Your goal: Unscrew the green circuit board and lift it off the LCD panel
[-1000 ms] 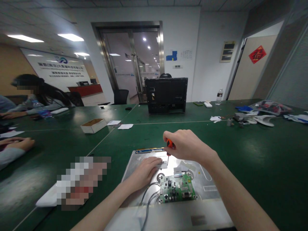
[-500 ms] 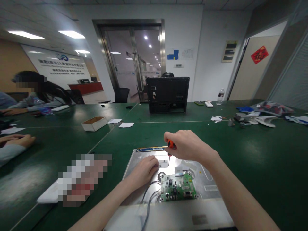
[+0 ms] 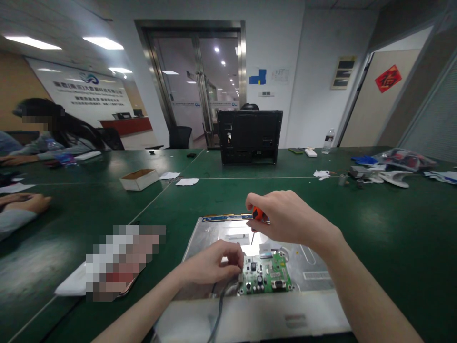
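Here the right hand grips the orange screwdriver above the green circuit board while the left hand pinches at the board's edge: risk is the tip slipping onto components.

A green tabletop fills most of the view. Near its far edge a black monitor housing stands upright, back side facing the camera. To the left of it lie a shallow open cardboard box and two white paper slips just beside it. On the far right sit a water bottle, a white remote-like item, a scrap of white paper, a small metal cylinder and a clutter of white parts and plastic bags. At the left edge a co-worker's sleeve and hand rest on the tabletop, and another person sits farther back. Glass double doors stand behind, and a red diamond sign hangs on the door to the right.
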Demonstrator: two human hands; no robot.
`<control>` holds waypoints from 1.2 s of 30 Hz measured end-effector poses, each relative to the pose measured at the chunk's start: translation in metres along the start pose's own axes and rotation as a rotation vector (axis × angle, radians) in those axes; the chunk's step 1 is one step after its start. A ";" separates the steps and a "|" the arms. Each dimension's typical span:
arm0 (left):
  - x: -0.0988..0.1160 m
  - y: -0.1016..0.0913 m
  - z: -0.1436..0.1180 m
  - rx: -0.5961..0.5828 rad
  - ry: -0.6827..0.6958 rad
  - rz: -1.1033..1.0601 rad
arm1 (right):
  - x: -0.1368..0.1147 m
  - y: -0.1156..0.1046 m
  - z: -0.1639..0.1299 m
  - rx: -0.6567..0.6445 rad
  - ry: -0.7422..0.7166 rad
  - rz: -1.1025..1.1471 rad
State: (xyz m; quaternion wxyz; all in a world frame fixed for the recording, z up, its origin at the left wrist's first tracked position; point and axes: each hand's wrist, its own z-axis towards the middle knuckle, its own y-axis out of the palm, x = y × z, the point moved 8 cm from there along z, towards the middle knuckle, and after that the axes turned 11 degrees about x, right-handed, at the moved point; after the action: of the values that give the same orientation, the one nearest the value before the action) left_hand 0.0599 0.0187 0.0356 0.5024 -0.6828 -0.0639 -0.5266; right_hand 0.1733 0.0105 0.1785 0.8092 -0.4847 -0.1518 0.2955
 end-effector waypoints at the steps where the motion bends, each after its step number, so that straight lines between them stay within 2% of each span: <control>1: 0.000 0.002 -0.001 -0.028 -0.014 -0.014 | -0.003 -0.001 -0.001 -0.008 -0.006 0.009; 7: -0.004 0.017 -0.002 -0.192 -0.063 -0.118 | -0.016 -0.005 -0.007 -0.045 -0.041 0.020; 11: 0.001 0.022 -0.003 -0.250 0.012 -0.105 | -0.023 -0.008 -0.011 -0.068 -0.061 0.034; 16: 0.002 0.024 -0.003 -0.262 0.072 0.028 | -0.026 -0.011 -0.014 -0.084 -0.085 0.056; 24: 0.005 0.024 -0.002 -0.232 0.093 0.023 | -0.030 -0.003 -0.010 -0.079 -0.111 0.063; 33: -0.008 0.028 -0.006 -0.225 -0.026 -0.067 | -0.046 0.006 -0.014 -0.163 -0.204 0.195; 36: -0.013 0.026 -0.006 -0.218 -0.056 -0.020 | -0.050 0.009 -0.015 -0.196 -0.227 0.241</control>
State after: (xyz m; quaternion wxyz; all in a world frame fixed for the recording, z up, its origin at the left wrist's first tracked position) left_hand 0.0667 0.0072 0.0092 0.4180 -0.7470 -0.0269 -0.5162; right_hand 0.1396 -0.0278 0.1649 0.6946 -0.5394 -0.2109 0.4267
